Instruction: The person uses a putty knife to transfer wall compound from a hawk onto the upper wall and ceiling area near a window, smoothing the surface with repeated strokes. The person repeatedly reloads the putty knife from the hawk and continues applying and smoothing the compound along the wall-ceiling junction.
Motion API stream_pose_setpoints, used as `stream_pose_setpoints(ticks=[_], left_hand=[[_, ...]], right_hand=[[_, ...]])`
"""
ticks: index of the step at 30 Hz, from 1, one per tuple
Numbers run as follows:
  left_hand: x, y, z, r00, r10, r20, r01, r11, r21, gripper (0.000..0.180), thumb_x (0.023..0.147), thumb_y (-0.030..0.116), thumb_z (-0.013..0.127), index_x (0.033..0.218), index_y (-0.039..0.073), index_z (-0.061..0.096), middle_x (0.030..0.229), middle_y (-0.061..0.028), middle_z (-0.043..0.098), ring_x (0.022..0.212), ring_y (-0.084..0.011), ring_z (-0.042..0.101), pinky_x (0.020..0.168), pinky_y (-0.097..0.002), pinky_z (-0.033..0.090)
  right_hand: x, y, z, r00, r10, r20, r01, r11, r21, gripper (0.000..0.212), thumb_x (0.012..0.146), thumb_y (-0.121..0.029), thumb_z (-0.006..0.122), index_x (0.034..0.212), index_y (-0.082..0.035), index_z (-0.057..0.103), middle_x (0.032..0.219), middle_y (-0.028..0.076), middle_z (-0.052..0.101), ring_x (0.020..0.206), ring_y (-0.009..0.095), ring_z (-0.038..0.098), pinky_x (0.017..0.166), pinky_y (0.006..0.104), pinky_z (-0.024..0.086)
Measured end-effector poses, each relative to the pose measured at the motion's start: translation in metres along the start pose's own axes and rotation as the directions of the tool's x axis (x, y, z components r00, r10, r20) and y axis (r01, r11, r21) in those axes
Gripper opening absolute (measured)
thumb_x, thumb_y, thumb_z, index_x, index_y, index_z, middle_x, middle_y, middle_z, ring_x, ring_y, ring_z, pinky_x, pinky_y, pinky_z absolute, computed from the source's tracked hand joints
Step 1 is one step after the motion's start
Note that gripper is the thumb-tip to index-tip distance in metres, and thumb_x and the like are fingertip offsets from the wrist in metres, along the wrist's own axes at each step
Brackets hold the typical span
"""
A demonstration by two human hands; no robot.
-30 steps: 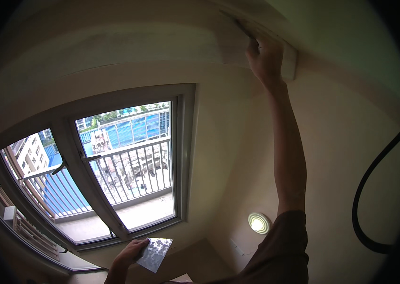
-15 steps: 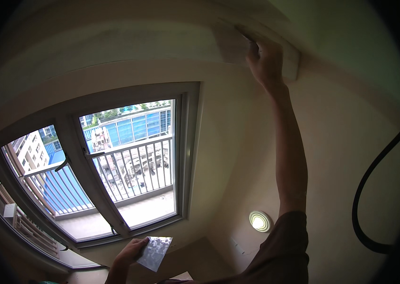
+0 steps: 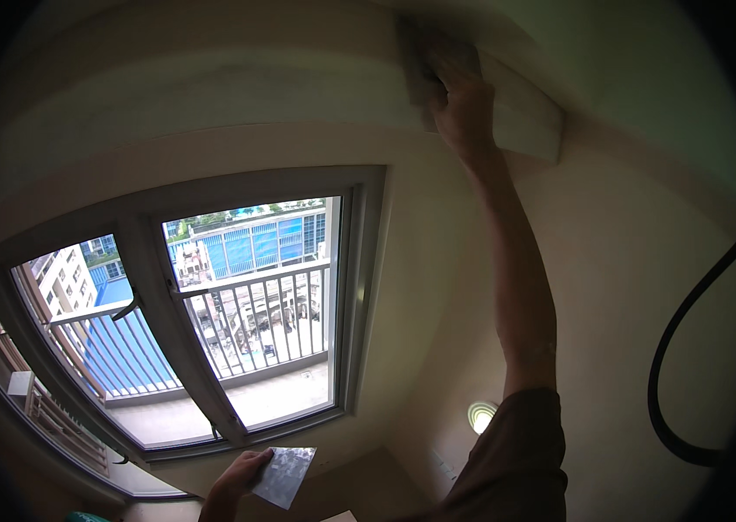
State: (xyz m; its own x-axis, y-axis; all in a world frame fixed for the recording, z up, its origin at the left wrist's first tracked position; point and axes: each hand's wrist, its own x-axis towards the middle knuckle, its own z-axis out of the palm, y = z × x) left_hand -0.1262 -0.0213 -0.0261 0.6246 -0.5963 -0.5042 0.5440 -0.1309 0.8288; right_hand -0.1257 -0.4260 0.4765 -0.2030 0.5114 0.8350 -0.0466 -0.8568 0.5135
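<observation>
My right hand (image 3: 465,109) is raised high on an outstretched arm, its fingers closed round a flat scraper (image 3: 416,70). The scraper's broad, dark blade lies against the pale beam (image 3: 298,91) where it runs along the top of the wall; motion and shade blur its outline. Low in the picture, my left hand (image 3: 241,476) pinches one edge of a thin, square metal plate (image 3: 288,477). Grey smears cover the plate's upturned face, and it is held away from the wall, below the window.
A grey-framed window (image 3: 369,287) fills the left side, with a balcony railing (image 3: 272,322) and buildings beyond. A round lamp (image 3: 480,416) shows beside my right sleeve. Along the right edge hangs a thick black cable (image 3: 659,374). The beam ends in a corner (image 3: 559,139).
My right hand and the scraper have slid left along the beam, away from its end. The view has shifted slightly, and my sleeve now covers part of the lamp. My left hand keeps its plate.
</observation>
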Motion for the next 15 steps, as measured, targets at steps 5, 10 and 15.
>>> stream_pose_setpoints(ticks=[5, 10, 15], left_hand=[[-0.012, 0.01, 0.003, 1.0, 0.004, 0.005, -0.004, 0.999, 0.051, 0.04, 0.093, 0.035, 0.054, 0.084, -0.003, 0.064, 0.066, -0.0001, 0.058, 0.051, -0.0063, 0.048, 0.047, -0.0228, 0.039], [-0.004, 0.001, -0.009, 0.999, 0.036, 0.006, -0.036, 0.998, 0.047, 0.041, 0.092, 0.036, 0.055, 0.085, -0.004, 0.065, 0.067, 0.0005, 0.058, 0.052, -0.006, 0.047, 0.048, -0.0222, 0.039], [-0.016, 0.004, -0.008, 0.998, 0.024, -0.057, -0.02, 0.998, 0.061, 0.041, 0.092, 0.036, 0.056, 0.083, -0.003, 0.064, 0.066, 0.0009, 0.057, 0.051, -0.006, 0.046, 0.047, -0.0233, 0.038]], right_hand=[[-0.015, -0.014, -0.018, 0.989, 0.061, 0.133, -0.071, 0.995, 0.075, 0.043, 0.073, 0.002, 0.057, 0.113, -0.012, 0.063, 0.091, 0.014, 0.065, 0.076, 0.029, 0.064, 0.064, 0.0342, 0.051], [0.024, 0.005, -0.042, 0.974, 0.099, 0.205, -0.093, 0.995, -0.036, 0.035, 0.069, 0.0, 0.059, 0.104, -0.006, 0.064, 0.078, 0.016, 0.064, 0.07, 0.033, 0.062, 0.064, 0.0407, 0.049], [0.034, 0.008, -0.024, 0.989, 0.008, 0.147, -0.002, 0.999, -0.036, 0.031, 0.074, 0.0, 0.056, 0.103, -0.006, 0.065, 0.077, 0.016, 0.063, 0.067, 0.032, 0.061, 0.061, 0.0383, 0.048]])
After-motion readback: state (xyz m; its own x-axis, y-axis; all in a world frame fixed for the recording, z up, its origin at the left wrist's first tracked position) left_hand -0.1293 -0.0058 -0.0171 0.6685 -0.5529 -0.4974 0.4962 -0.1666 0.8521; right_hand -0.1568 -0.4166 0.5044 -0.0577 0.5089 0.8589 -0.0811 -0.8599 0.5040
